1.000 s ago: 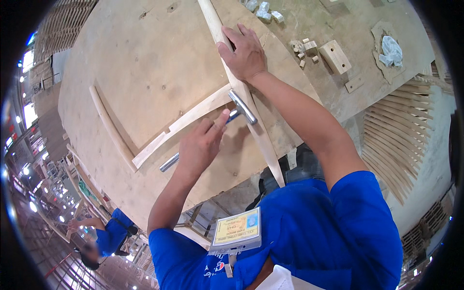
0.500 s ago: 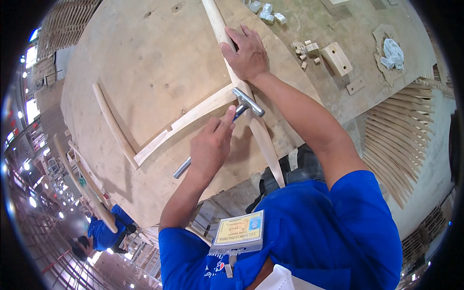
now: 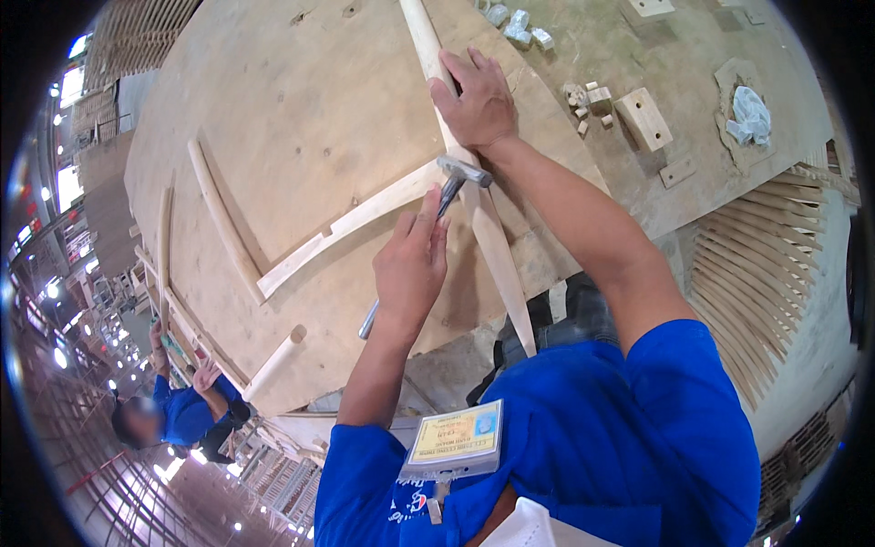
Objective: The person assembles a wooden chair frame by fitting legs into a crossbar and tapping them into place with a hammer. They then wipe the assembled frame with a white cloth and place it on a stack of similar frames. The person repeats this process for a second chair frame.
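My left hand (image 3: pixel 410 269) is closed round the handle of a metal hammer (image 3: pixel 465 171). The hammer's head lies over the joint where a pale curved wooden rail (image 3: pixel 374 211) meets a long tapered wooden leg (image 3: pixel 497 251); whether it touches the wood I cannot tell. Higher up the leg, my right hand (image 3: pixel 478 102) presses down, its thumb and fingers wrapped over the wood. At its far left end the rail meets a shorter, slightly bent wooden leg (image 3: pixel 223 219). The long leg's narrow tip points toward my waist.
The pieces lie on a large plywood board (image 3: pixel 301 109). To the right are a drilled wooden block (image 3: pixel 644 118), small offcuts (image 3: pixel 583 102) and a plastic bag (image 3: pixel 750 117). Curved slats (image 3: pixel 761 273) stand stacked beyond. A co-worker (image 3: pixel 196 410) at left is beside another wooden frame (image 3: pixel 164 237).
The hammer has turned slightly in my left hand, its head shifting up and left relative to the joint. The co-worker's hands have come into view, and the wooden frame there has swung.
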Available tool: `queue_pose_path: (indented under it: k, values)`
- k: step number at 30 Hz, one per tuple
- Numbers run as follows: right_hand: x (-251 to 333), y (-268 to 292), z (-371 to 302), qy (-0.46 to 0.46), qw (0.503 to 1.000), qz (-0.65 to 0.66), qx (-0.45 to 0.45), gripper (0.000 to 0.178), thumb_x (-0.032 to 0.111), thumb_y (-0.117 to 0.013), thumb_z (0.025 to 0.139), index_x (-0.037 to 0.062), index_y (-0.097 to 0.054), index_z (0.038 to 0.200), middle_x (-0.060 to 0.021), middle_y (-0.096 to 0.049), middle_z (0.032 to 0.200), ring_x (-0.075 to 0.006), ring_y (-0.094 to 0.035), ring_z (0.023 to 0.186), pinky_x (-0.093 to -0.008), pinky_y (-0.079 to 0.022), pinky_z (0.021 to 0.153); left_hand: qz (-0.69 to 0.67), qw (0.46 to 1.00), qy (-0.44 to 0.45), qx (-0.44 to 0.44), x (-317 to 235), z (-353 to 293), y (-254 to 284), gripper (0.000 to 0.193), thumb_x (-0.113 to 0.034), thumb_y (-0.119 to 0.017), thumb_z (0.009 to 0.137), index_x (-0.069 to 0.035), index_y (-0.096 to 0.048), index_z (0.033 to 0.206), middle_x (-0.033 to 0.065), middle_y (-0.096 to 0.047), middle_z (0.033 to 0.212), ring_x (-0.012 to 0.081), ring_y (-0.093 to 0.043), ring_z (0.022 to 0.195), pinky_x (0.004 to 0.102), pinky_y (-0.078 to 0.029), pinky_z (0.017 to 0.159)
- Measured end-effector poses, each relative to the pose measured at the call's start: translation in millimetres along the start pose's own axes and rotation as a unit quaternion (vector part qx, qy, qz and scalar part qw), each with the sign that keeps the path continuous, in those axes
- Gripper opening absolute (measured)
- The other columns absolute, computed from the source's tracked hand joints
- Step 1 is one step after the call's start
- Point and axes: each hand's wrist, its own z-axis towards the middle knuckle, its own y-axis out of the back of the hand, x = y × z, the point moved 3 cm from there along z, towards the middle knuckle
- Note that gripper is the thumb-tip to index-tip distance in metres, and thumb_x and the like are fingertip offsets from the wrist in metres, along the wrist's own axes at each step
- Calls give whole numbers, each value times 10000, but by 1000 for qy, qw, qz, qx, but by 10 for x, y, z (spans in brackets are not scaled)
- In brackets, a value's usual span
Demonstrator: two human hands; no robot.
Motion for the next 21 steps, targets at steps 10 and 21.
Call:
queue_pose_path:
  k: [10, 21]
  values:
    - [-23, -30, -2, -2, 1000, 0, 1, 573, 437, -597, 969, 76, -624, 1413, -195, -649, 1398, -391, -484, 1438, -497, -248, 1279, -320, 890, 252, 204, 777, 853, 342, 527, -517, -509, 1097, -118, -678, 1398, -82, -458, 685, 25, -364, 535, 224, -296, 470]
    - [-17, -35, -10, 11, 999, 9, -29, 548, 427, -639, 960, 59, -674, 1365, -207, -684, 1337, -417, -517, 1397, -523, -310, 1238, -229, 870, 256, 354, 983, 1237, 303, 509, -543, -506, 1095, -141, -718, 1324, -71, -446, 668, 41, -372, 529, 232, -296, 462]
